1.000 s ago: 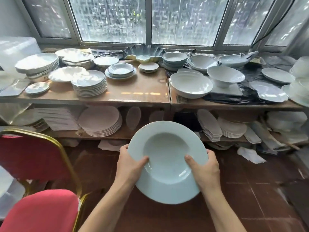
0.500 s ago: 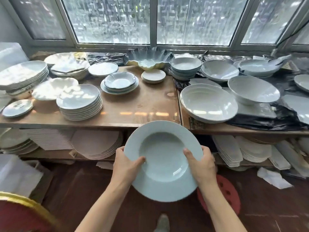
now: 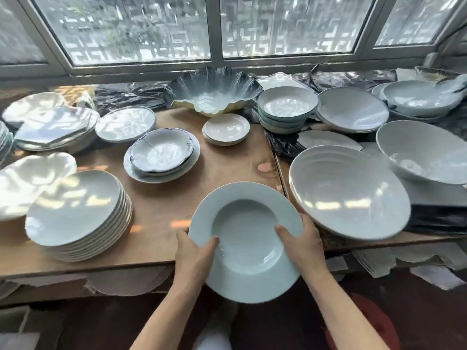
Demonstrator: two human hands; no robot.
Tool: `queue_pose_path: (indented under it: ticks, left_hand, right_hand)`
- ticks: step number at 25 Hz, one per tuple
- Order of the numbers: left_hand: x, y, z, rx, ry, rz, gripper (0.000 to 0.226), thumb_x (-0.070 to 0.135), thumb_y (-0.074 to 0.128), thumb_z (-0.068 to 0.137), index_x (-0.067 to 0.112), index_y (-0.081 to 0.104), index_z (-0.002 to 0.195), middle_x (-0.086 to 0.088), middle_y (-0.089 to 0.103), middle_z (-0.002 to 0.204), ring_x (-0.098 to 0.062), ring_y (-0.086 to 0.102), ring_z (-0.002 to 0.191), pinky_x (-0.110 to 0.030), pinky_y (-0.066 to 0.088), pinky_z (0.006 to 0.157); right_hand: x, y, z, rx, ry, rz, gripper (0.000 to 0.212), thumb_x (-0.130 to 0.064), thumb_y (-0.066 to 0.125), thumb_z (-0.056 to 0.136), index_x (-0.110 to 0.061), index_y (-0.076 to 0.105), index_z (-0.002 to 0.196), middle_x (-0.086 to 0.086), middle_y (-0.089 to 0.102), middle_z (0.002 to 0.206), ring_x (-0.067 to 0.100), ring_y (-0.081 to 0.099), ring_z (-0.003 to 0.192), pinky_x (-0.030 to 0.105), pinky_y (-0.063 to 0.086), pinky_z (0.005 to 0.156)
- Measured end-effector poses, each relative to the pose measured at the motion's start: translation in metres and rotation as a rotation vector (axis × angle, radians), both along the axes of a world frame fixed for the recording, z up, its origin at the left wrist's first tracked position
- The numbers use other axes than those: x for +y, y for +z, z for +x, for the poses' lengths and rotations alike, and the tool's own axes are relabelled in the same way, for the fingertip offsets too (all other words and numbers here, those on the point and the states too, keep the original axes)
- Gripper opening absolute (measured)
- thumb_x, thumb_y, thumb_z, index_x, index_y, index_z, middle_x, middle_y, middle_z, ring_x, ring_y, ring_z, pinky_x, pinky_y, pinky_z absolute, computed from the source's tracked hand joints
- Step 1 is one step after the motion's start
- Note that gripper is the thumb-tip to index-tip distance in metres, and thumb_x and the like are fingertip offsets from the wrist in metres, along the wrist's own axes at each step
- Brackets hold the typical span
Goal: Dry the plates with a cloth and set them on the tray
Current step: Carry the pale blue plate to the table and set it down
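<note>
A pale blue deep plate point(image 3: 246, 238) with a wide rim is held over the front edge of the wooden table point(image 3: 161, 205). My left hand point(image 3: 193, 251) grips its left rim, thumb lying on the rim's top. My right hand point(image 3: 303, 245) grips the right rim the same way. The plate tilts slightly toward me, its far edge over the table. No cloth and no tray show in this view.
A stack of white plates point(image 3: 78, 213) stands at the left front. A large white bowl point(image 3: 348, 190) sits just right of the held plate. More bowls and plates, among them a blue-rimmed dish point(image 3: 163, 152), crowd the back below the window. Shelves under the table hold more plates.
I have come closer to the table. The plate in both hands moved forward and up, from in front of the lower shelf to over the table's front edge.
</note>
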State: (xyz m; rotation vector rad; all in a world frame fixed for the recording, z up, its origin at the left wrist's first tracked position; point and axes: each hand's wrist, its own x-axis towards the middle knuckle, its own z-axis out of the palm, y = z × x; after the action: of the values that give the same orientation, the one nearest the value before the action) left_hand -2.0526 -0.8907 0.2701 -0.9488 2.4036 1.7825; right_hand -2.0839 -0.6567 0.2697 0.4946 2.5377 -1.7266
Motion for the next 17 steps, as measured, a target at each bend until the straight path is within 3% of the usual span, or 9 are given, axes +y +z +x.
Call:
queue_pose_path:
  ticks: [2,4,7,9,12,17]
  left_hand:
    - [-0.009,-0.008,-0.045,-0.019,-0.035,-0.041,0.051,0.031,0.075,0.08,0.02,0.043,0.117,0.011,0.057,0.1,-0.004,0.058,0.085,-0.025,0.044,0.059]
    - [-0.016,-0.013,-0.082,-0.054,-0.053,-0.095,0.05,0.034,0.075,0.08,0.021,0.044,0.117,0.01,0.057,0.099,-0.007,0.056,0.083,-0.027,0.042,0.061]
    - [-0.027,-0.028,-0.138,-0.089,-0.127,-0.192,0.055,0.035,0.075,0.079,0.018,0.047,0.124,-0.002,0.05,0.115,-0.015,0.046,0.095,-0.032,0.038,0.078]
    - [-0.031,-0.045,-0.181,-0.076,-0.168,-0.187,0.058,0.031,0.075,0.08,0.016,0.047,0.129,-0.006,0.046,0.122,-0.005,0.036,0.089,-0.028,0.033,0.08]
    - [-0.03,-0.065,-0.23,-0.107,-0.171,-0.182,0.057,0.03,0.073,0.083,0.016,0.048,0.133,-0.006,0.042,0.125,0.006,0.039,0.081,-0.025,0.033,0.083]
    - [-0.027,-0.095,-0.285,-0.133,-0.178,-0.194,0.058,0.026,0.075,0.084,0.008,0.05,0.133,-0.001,0.034,0.115,-0.025,0.047,0.12,-0.022,0.035,0.098]
  right_hand:
    - [-0.012,-0.01,-0.034,-0.024,-0.051,0.002,0.046,-0.035,0.076,0.087,-0.025,0.058,0.128,-0.006,0.067,0.115,0.017,0.064,0.105,0.041,0.054,0.092]
    - [-0.023,-0.02,-0.063,-0.051,-0.084,0.033,0.047,-0.035,0.076,0.087,-0.023,0.058,0.129,-0.003,0.066,0.117,0.02,0.063,0.106,0.042,0.052,0.095]
    - [-0.036,-0.035,-0.106,-0.067,-0.156,0.04,0.043,-0.031,0.078,0.086,-0.018,0.061,0.123,0.001,0.066,0.112,0.023,0.063,0.102,0.035,0.05,0.088]
    - [-0.042,-0.049,-0.139,-0.091,-0.192,0.027,0.038,-0.028,0.078,0.087,-0.017,0.063,0.121,0.002,0.068,0.109,0.022,0.065,0.099,0.033,0.049,0.083]
    - [-0.049,-0.067,-0.182,-0.104,-0.243,0.055,0.033,-0.023,0.08,0.086,-0.015,0.066,0.114,0.004,0.069,0.104,0.025,0.065,0.094,0.03,0.046,0.079]
    - [-0.057,-0.099,-0.232,-0.121,-0.296,0.091,0.042,-0.019,0.084,0.083,-0.004,0.066,0.119,0.012,0.071,0.107,0.029,0.065,0.094,0.033,0.051,0.082]
